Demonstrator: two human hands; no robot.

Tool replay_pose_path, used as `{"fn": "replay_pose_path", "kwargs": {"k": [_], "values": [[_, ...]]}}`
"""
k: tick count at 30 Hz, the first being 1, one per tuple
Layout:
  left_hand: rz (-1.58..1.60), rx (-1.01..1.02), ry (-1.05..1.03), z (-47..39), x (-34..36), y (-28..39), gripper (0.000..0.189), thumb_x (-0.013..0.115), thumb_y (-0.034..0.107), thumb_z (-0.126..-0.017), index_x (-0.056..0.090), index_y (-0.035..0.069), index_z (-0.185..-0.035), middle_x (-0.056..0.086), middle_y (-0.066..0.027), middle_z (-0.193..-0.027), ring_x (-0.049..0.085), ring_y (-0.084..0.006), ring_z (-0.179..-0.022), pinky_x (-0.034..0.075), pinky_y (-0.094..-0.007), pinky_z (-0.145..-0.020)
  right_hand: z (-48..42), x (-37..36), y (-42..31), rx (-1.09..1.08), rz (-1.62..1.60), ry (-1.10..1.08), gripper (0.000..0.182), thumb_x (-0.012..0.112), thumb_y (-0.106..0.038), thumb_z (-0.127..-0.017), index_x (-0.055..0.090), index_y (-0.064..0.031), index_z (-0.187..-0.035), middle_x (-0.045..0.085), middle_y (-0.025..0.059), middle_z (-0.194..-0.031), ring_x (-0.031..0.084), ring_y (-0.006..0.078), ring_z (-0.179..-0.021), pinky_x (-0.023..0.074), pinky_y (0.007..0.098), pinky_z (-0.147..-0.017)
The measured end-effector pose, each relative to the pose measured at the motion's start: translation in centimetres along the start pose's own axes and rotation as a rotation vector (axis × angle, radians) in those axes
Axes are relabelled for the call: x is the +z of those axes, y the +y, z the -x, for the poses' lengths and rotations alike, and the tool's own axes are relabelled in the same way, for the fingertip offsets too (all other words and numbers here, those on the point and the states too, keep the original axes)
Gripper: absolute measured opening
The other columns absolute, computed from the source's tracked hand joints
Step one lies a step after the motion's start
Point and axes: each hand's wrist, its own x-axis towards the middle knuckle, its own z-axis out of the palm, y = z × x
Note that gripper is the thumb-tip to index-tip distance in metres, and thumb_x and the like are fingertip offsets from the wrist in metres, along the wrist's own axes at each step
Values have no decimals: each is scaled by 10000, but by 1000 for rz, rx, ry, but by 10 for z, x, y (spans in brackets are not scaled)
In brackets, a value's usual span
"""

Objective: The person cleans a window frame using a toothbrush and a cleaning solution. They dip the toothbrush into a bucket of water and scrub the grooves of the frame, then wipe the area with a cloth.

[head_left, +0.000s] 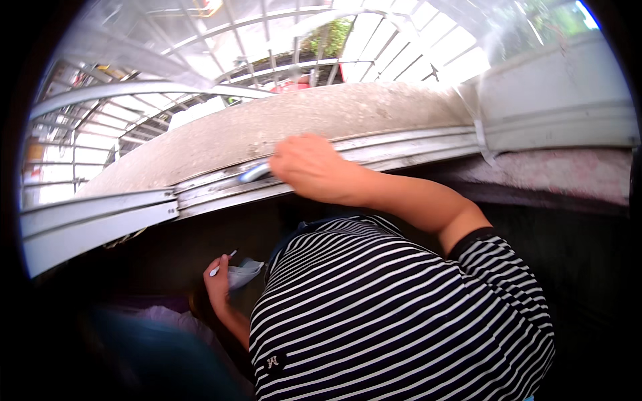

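My right hand (308, 168) is closed around a small white and blue handled tool (255, 172), likely a brush. Its blue end lies along the grooves of a white sliding-window track (411, 148), where dark grime shows. Lower down on the left, my left hand (216, 283) grips a thin white-handled tool (214, 271) with a dark tip. A pale, crumpled cloth or bag (245, 273) hangs at that hand; which of the two it is, I cannot tell.
Beyond the track runs a rough concrete sill (301, 115), bounded by a metal window grille (241, 55). Sliding frames stand at the left (100, 220) and right (551, 110). A white strap (479, 133) hangs over the track. Blurred blue-green fabric (160, 351) is at lower left.
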Motion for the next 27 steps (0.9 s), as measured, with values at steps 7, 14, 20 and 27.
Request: {"fn": "replay_pose_path", "kwargs": {"k": [7, 14, 20, 27], "values": [[56, -7, -14, 0, -7, -19, 266, 641, 228, -919, 700, -30, -941, 614, 23, -803, 500, -63, -731, 402, -214, -664, 29, -69, 92, 102, -281, -87, 242, 536, -195, -917, 604, -31, -1082, 607, 155, -916, 585, 328, -937, 463, 404, -851], [-19, 19, -46, -3, -5, -21, 273, 624, 220, -926, 688, -45, -934, 623, 6, -809, 511, -75, -764, 416, -230, -702, 197, -160, 176, 580, -416, -599, 161, 582, -110, -869, 645, 26, -927, 611, 79, -685, 571, 157, -622, 472, 298, -605], [-34, 4, -87, -6, 4, -1, 268, 631, 226, -924, 694, -34, -931, 615, 7, -801, 493, -74, -738, 399, -228, -677, 238, -145, 199, 738, -488, -578, 184, 615, -143, -858, 657, 9, -952, 639, 81, -741, 598, 182, -680, 485, 318, -639], [-75, 61, -61, -4, 8, 23, 266, 633, 230, -922, 697, -27, -933, 618, 4, -811, 493, -79, -745, 395, -232, -679, 161, -74, 118, 305, -52, -339, 138, 565, -198, -869, 599, -67, -842, 577, 124, -808, 585, 341, -829, 476, 443, -734]]}}
